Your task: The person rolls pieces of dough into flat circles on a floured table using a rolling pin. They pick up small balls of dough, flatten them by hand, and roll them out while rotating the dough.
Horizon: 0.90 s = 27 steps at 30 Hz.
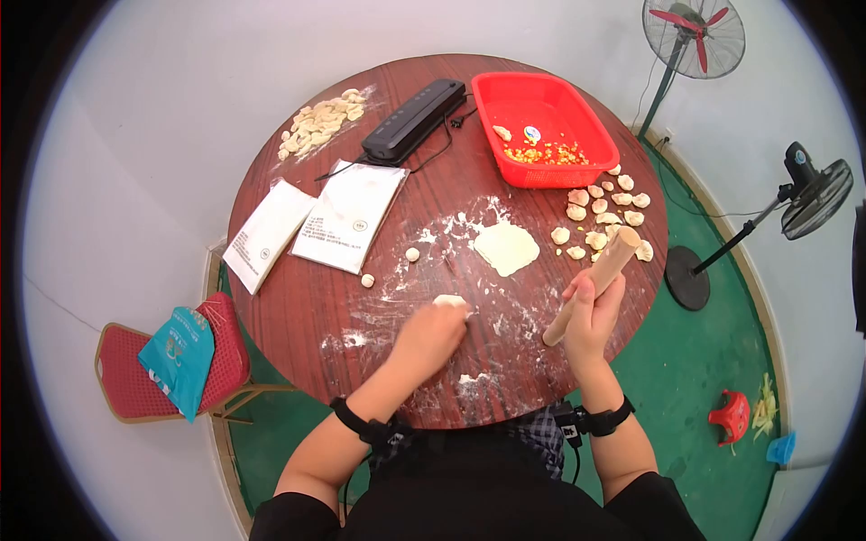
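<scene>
My left hand [433, 335] is closed, its curled fingers down on a small piece of dough [448, 299] at the table surface. Part of that dough shows past the knuckles; the rest is hidden. My right hand [595, 311] grips a wooden rolling pin [615, 257], held tilted with its upper end toward the dumplings. A flat rolled dough wrapper [506, 249] lies on the floured wood between the hands and the basket. Two small dough balls, one [412, 255] farther away and another [367, 280] nearer the left, rest beyond my left hand.
The round table [298, 334] also holds a red basket [546, 176] with yellow bits inside, several dumplings [599, 206], a pile of pale dough pieces [322, 123], a black corded appliance [415, 122] and white packets [350, 216]. Two fans and a red chair [122, 370] stand around it.
</scene>
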Tool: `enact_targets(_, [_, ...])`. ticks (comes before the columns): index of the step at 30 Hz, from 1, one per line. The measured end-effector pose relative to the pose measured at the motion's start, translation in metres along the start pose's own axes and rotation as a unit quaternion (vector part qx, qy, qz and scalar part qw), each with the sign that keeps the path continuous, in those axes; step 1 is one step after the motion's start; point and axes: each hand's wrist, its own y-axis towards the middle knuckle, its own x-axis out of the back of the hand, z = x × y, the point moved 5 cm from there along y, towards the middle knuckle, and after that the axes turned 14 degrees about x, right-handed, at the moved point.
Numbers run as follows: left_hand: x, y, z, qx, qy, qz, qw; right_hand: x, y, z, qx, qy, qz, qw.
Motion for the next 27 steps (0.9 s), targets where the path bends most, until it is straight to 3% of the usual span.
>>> enact_targets(1, [-0.014, -0.008, -0.004, -0.007, 0.008, 0.107, 0.994, 0.000, 0.001, -0.001, 0.000, -0.004, -0.001, 1.000])
enact_targets(5, [-0.021, -0.038, -0.008, -0.073, -0.018, 0.046, 0.996, -0.001, -0.001, -0.008, -0.013, -0.001, 0.029, 0.999])
enact_targets(8, [-0.020, -0.047, -0.005, -0.034, 0.067, 0.007, 0.997, -0.029, 0.000, -0.006, -0.058, -0.049, 0.154, 0.985])
enact_targets(9, [-0.024, -0.048, -0.002, -0.030, 0.085, 0.013, 0.996, -0.041, 0.002, -0.002, -0.055, -0.092, 0.235, 0.966])
enact_targets(11, [-0.027, -0.050, -0.001, -0.027, 0.101, 0.015, 0.994, -0.064, -0.015, -0.010, 0.049, -0.230, 0.354, 0.905])
enact_targets(12, [-0.026, -0.053, -0.002, -0.024, 0.091, 0.021, 0.995, -0.068, -0.021, -0.010, 0.050, -0.230, 0.355, 0.904])
enact_targets(14, [-0.025, -0.057, -0.002, -0.021, 0.080, 0.023, 0.996, -0.085, -0.039, -0.016, -0.005, -0.256, 0.485, 0.836])
enact_targets(19, [-0.029, -0.061, 0.003, -0.002, 0.074, -0.001, 0.997, -0.099, -0.054, -0.013, 0.029, -0.289, 0.491, 0.822])
enact_targets(21, [-0.029, -0.060, 0.002, -0.001, 0.074, -0.004, 0.997, -0.107, -0.058, -0.017, 0.103, -0.301, 0.463, 0.827])
enact_targets(25, [-0.029, -0.059, 0.002, -0.003, 0.082, 0.005, 0.997, -0.129, -0.059, -0.030, 0.146, -0.346, 0.389, 0.841])
enact_targets(27, [-0.031, -0.058, 0.003, -0.011, 0.092, -0.013, 0.996, -0.138, -0.050, -0.037, 0.172, -0.402, 0.394, 0.808])
